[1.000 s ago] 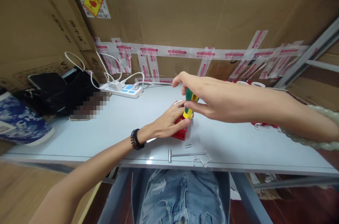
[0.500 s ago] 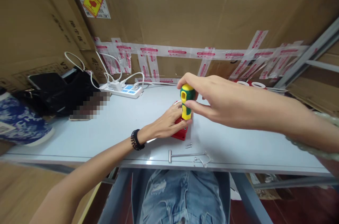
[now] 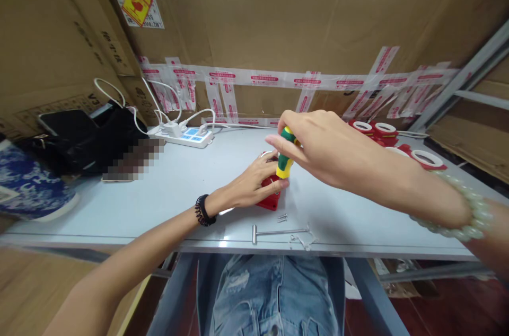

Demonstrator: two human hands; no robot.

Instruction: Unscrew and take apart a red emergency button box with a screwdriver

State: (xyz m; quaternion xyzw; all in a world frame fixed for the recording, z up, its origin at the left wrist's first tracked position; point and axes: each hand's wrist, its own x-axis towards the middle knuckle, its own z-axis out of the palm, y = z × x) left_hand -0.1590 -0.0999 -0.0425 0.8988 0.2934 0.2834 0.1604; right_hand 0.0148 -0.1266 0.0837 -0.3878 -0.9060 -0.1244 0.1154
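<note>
My right hand (image 3: 318,140) is closed round the handle of a green and yellow screwdriver (image 3: 284,161), which points down at a red part (image 3: 271,201). The screwdriver's tip is hidden. My left hand (image 3: 258,179) is closed on the red part and presses it on the table, its thumb and fingers near the foot of the handle. Much of the red part lies hidden under that hand. Several small screws (image 3: 282,218) lie just in front of it. Nearer the table edge rests a metal T-handle tool (image 3: 274,232), with a scrap of clear plastic (image 3: 307,240) at its end.
A white power strip (image 3: 186,135) with plugged-in cables stands at the back left, beside a black bag (image 3: 115,134) and a blue patterned item (image 3: 32,182). Red parts with white rings (image 3: 425,158) lie at the right. A taped cardboard box (image 3: 278,18) backs the table (image 3: 191,166).
My right hand has turned at the wrist, its forearm lower, and the screwdriver handle now leans to the right. My left hand stays on the red part.
</note>
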